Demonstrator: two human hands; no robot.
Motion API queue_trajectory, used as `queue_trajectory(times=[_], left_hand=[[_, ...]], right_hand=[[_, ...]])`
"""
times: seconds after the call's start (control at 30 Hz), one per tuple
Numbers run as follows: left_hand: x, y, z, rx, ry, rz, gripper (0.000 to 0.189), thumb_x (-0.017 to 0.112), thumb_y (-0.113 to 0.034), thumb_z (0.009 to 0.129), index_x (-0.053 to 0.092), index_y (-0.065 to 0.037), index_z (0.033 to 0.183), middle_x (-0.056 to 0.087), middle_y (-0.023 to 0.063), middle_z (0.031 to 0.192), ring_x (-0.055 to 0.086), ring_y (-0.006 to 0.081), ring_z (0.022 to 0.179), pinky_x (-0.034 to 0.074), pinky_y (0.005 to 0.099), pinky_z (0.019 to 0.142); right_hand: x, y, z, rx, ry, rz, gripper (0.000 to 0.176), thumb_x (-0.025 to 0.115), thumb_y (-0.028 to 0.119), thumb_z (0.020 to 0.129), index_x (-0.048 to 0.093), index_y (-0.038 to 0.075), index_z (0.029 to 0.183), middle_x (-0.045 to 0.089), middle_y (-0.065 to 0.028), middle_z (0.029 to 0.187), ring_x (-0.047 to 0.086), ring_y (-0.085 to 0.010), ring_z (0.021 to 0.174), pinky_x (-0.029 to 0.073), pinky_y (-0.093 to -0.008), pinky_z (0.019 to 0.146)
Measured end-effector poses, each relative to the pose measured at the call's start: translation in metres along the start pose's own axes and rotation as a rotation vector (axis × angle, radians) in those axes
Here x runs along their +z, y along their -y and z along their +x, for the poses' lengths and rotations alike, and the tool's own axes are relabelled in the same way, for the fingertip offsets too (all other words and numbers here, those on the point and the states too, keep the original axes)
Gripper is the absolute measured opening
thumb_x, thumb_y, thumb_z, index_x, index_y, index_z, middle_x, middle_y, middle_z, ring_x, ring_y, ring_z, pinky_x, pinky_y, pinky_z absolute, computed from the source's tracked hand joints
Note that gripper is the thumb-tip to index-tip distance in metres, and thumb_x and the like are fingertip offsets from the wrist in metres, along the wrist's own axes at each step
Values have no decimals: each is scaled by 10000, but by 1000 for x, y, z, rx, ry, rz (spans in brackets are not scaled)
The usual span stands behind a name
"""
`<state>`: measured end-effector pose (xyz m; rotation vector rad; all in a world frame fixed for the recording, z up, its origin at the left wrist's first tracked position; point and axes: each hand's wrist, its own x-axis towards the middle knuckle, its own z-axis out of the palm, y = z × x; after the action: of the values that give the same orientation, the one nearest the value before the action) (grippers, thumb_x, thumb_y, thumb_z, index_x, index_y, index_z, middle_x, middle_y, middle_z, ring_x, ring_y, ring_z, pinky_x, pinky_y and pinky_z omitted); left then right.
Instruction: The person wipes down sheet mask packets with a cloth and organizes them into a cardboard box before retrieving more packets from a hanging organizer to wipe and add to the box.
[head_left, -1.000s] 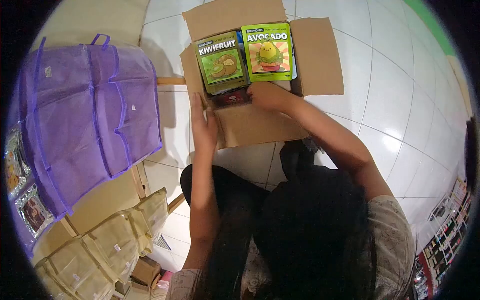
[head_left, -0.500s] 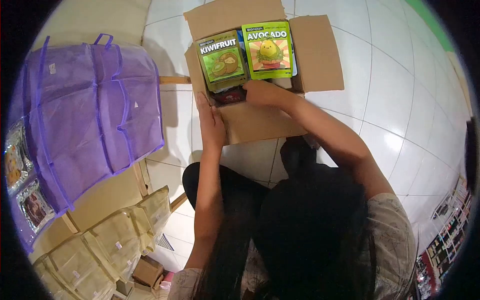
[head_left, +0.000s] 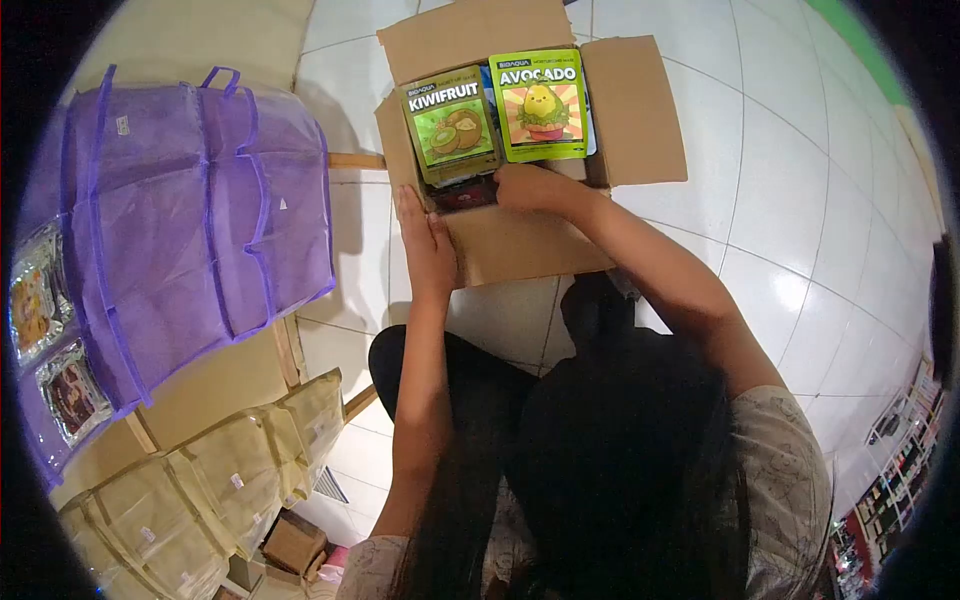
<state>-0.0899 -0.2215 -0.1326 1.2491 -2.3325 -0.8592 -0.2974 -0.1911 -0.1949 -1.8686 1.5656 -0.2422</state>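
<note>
An opened cardboard box (head_left: 530, 245) stands on the floor with its flaps folded out. Two upright face mask packets show in it: a green-brown kiwifruit one (head_left: 455, 130) at left and a bright green avocado one (head_left: 543, 108) at right. Below the kiwifruit packet lies a dark red packet (head_left: 470, 194), partly covered. My left hand (head_left: 430, 250) grips the box's near left corner, fingers along the wall and thumb at the near flap. My right hand (head_left: 535, 190) reaches into the box below the avocado packet. Its fingers are curled, with their tips and anything in them hidden.
At left hangs a purple pocket organizer (head_left: 215, 190) holding silver packets (head_left: 75, 393) in its lower pockets. A beige organizer (head_left: 220, 480) is below it, near a small brown box (head_left: 295, 542). A white rack with small goods (head_left: 890, 490) stands at the lower right.
The view has shifted slightly. Both hands stay in nearly the same places at the box, and the packets keep their arrangement.
</note>
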Motion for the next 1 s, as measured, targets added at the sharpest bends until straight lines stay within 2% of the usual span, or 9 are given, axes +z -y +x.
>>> queue_trajectory(times=[0.07, 0.17, 0.27, 0.33, 0.43, 0.53, 0.57, 0.67, 1.0], left_hand=[[-1, 0, 1, 0, 1, 10, 536, 404, -67, 970, 241, 97, 1453, 261, 299, 1510, 239, 431, 1417, 202, 460, 1175], [-5, -1, 2, 3, 7, 53, 523, 415, -79, 977, 267, 88, 1450, 288, 291, 1504, 266, 419, 1412, 219, 442, 1170], [-5, 3, 3, 29, 2, 85, 519, 437, -87, 975, 292, 73, 1447, 315, 279, 1497, 295, 408, 1400, 237, 427, 1163], [-7, 2, 5, 36, -8, 59, 544, 496, -63, 930, 323, 95, 1421, 345, 310, 1461, 320, 449, 1368, 243, 467, 1150], [-17, -11, 8, 79, -94, 209, 535, 601, -104, 878, 456, -21, 1387, 462, 241, 1382, 423, 405, 1287, 302, 489, 1083], [-33, -41, 18, 202, -74, 459, 410, 703, -187, 823, 634, -151, 1226, 587, 108, 1192, 514, 297, 1155, 362, 479, 969], [-33, -41, 23, 228, -17, 502, 373, 719, -206, 805, 658, -166, 1170, 590, 82, 1151, 519, 280, 1117, 360, 468, 939], [-33, -39, 50, 287, 129, 600, 272, 750, -245, 762, 709, -182, 1023, 592, 30, 1051, 528, 241, 1039, 355, 446, 879], [-30, -33, 72, 388, 407, 654, 156, 716, -275, 786, 734, -167, 897, 602, 25, 959, 534, 236, 1015, 340, 437, 840]], right_hand=[[-14, 14, -8, 175, -58, 243, 217, 557, 133, 735, 727, 1, 768, 687, -230, 794, 684, -397, 742, 532, -480, 672], [-19, 18, -6, 213, 48, 306, 309, 503, 86, 747, 668, -52, 969, 668, -281, 966, 650, -426, 921, 502, -477, 828], [-18, 16, -9, 184, -82, 250, 229, 546, 136, 740, 721, -2, 790, 683, -242, 806, 686, -393, 757, 526, -487, 683], [-15, 11, -7, 138, -29, 182, 234, 546, 134, 738, 723, -3, 808, 683, -244, 810, 685, -394, 755, 526, -485, 682], [-15, 9, -7, 138, 13, 178, 237, 551, 132, 731, 724, -4, 819, 684, -246, 814, 684, -397, 748, 525, -483, 678], [-8, 4, -2, 156, -11, 241, 238, 555, 128, 720, 722, -9, 820, 683, -249, 812, 682, -400, 741, 522, -482, 670], [-2, 1, 0, 159, -25, 265, 239, 556, 126, 716, 721, -11, 820, 682, -250, 811, 681, -400, 739, 522, -482, 667], [-23, 12, -4, 234, 180, 235, 321, 509, 143, 807, 651, -40, 1029, 666, -276, 990, 645, -430, 934, 496, -482, 845], [-27, 15, -8, 235, 160, 266, 329, 556, 172, 827, 658, -48, 1050, 672, -278, 965, 657, -414, 929, 504, -466, 847]])
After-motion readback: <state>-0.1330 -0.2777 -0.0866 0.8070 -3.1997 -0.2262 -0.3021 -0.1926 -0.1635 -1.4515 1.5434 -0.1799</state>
